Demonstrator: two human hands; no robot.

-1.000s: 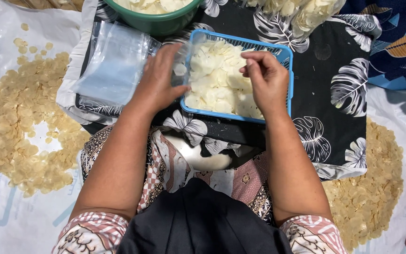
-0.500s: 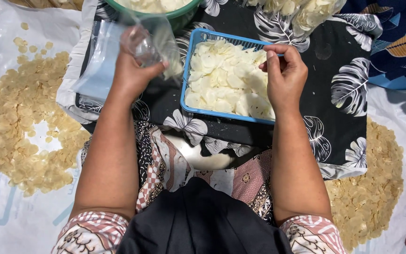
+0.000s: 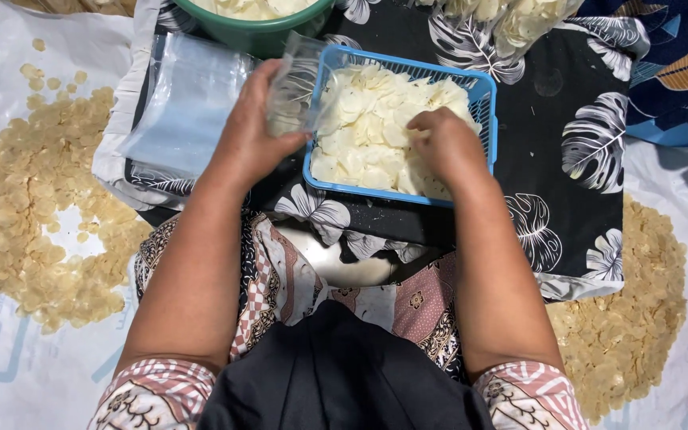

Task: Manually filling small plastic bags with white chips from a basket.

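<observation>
Blue plastic basket (image 3: pixel 483 95), rectangular with slotted walls, sits directly ahead of both hands on a black cloth (image 3: pixel 551 119) printed with white leaves. It is filled with pale, thin chips (image 3: pixel 364 119).

Left hand (image 3: pixel 252 131): closed around a clear plastic bag (image 3: pixel 292 84), held upright at the basket's left rim, the bag's mouth just beside the chips. The bag looks mostly empty; contents cannot be made out.

Right hand (image 3: pixel 443 143): palm down inside the basket, fingers curled into the chips at the near right part of the heap. Whether it actually holds any chips cannot be told, since the fingertips are buried.

Left of the left hand: a stack of flat clear bags (image 3: pixel 181 107) lying on the cloth. Beyond the left hand: a green bowl (image 3: pixel 260 36) with more pale chips, partly cut off by the frame edge. Beyond the right hand: filled clear bags (image 3: pixel 511 20) of chips.

Far left and far right of the arms: loose yellowish chips spread in heaps (image 3: pixel 37 199) on white sheeting (image 3: pixel 9 366). Near the person's lap, between the forearms, a shiny metal object (image 3: pixel 336 259); kind unclear.
</observation>
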